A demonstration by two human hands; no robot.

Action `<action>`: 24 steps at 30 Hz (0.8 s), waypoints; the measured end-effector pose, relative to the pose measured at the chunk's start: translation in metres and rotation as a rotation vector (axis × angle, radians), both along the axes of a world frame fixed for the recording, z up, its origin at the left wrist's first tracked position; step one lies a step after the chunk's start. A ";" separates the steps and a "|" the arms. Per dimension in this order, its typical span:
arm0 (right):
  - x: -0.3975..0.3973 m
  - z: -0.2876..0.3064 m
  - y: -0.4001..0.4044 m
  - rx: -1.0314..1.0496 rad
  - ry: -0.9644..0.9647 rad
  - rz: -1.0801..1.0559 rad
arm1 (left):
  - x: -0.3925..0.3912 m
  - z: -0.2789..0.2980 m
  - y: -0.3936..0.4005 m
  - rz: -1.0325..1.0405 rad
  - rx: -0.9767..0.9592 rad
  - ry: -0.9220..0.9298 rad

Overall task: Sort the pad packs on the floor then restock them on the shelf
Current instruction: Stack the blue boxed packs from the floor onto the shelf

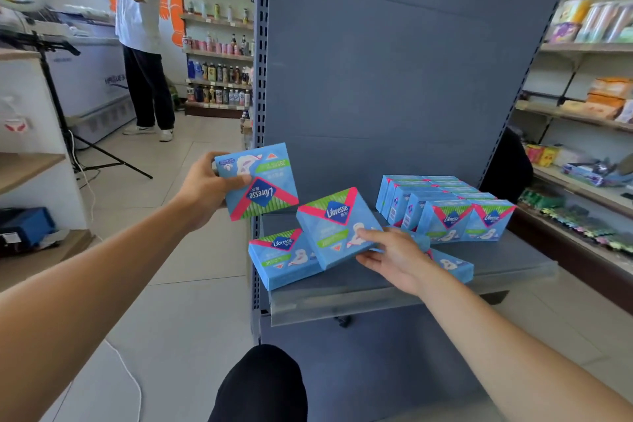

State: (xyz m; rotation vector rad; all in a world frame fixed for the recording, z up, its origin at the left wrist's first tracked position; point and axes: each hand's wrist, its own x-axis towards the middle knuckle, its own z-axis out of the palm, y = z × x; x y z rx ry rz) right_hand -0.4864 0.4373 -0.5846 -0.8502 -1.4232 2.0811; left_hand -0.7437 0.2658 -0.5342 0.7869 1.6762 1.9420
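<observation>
Nearest the lens, a dark-clad knee (260,384) juts below the grey shelf (376,298), which suggests the person crouches to reach it. Largest of all is the shelving unit's blue back panel (394,62) rising behind that shelf. At the shelf's right rear stands a tidy block of blue pad packs (442,209), upright in two rows with labels facing out, evidently the finished part of the restocking. Toward the shelf's front left the order breaks down: one pack (279,259) leans at the corner, and another lies flat (452,265) just behind the right wrist, both probably dropped there to await lining up. The left hand (202,188), out beyond the shelf's left edge, holds a pack (257,181) upside down, thumb clamped on its face and fingers curled behind, likely ready to be turned and handed across. The right hand (394,257), over the shelf's front middle, tilts a pack (337,226) with its fingers spread along the lower edge and thumb beneath, seemingly steering it toward the standing rows.
</observation>
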 end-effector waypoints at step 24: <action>0.079 0.053 -0.017 0.264 0.219 -0.117 | 0.142 0.036 0.066 -0.379 0.018 0.052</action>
